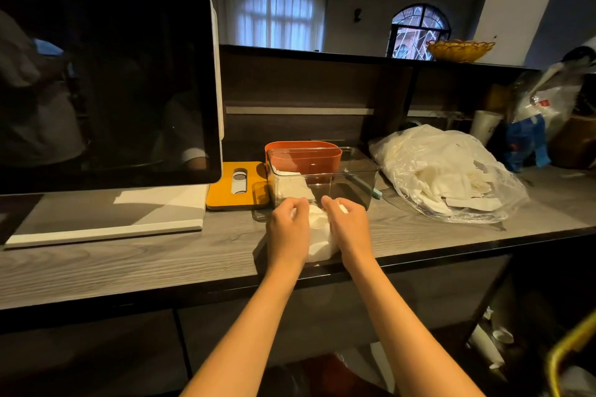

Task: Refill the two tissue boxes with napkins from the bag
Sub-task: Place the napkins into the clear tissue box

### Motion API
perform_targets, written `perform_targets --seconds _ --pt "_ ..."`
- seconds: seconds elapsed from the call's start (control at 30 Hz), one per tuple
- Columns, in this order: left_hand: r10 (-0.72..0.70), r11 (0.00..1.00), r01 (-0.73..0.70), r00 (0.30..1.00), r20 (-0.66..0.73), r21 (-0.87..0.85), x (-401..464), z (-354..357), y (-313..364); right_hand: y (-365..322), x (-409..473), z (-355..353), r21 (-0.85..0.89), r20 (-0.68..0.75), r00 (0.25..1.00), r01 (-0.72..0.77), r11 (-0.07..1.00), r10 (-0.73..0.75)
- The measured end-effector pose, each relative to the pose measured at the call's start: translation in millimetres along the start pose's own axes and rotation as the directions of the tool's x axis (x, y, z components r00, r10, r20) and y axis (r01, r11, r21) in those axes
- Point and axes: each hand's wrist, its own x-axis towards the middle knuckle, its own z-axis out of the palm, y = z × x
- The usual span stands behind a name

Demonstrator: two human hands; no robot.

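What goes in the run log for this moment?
stage: napkins at box | left hand: grips napkin stack | right hand: grips stack | clear box: open, little inside | bag: right, on counter

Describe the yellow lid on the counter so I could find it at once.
Start at the big dark screen on the left of the wooden counter. By the right end of its white base lies the yellow lid, flat, just left of the clear box. Alone among its neighbours it is a flat yellow slab with an oval slot in its middle.

White napkins [319, 237] before clear box [322, 180].
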Motion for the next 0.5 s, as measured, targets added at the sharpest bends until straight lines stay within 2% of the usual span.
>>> perform_targets --seconds 0.13,0.27,0.33,0.4,0.47,0.5 --pt "0.114 0.986 -0.123 0.989 0.091 0.111 -7 -2 2 3 0 -3 -0.032 -0.170 0.985 0.031 0.999 -0.036" --pt "0.239 0.928 -0.296 0.939 0.248 0.225 -13 -4 5 4 -2 -5 -0.012 -0.378 0.925 0.016 1.000 -0.019" --pt "0.257 0.907 -0.328 0.928 0.270 0.263 -13 -3 7 3 -2 -6 0.044 -0.404 0.915 0.003 0.999 0.015" --pt "0.251 0.915 -0.305 0.943 0.218 0.263 -10 -5 8 0 -4 -9 0.140 -0.284 0.958 -0.001 0.990 0.042" --pt "0.211 0.947 -0.235 0.969 0.131 0.219 -3 -11 10 -4 -8 -13 0.203 -0.050 0.999 0.003 0.979 0.007" --pt "0.177 0.966 -0.189 0.981 0.080 0.177 1 -14 12 -6 -9 -15 0.167 0.058 0.998 0.017 0.986 -0.027"
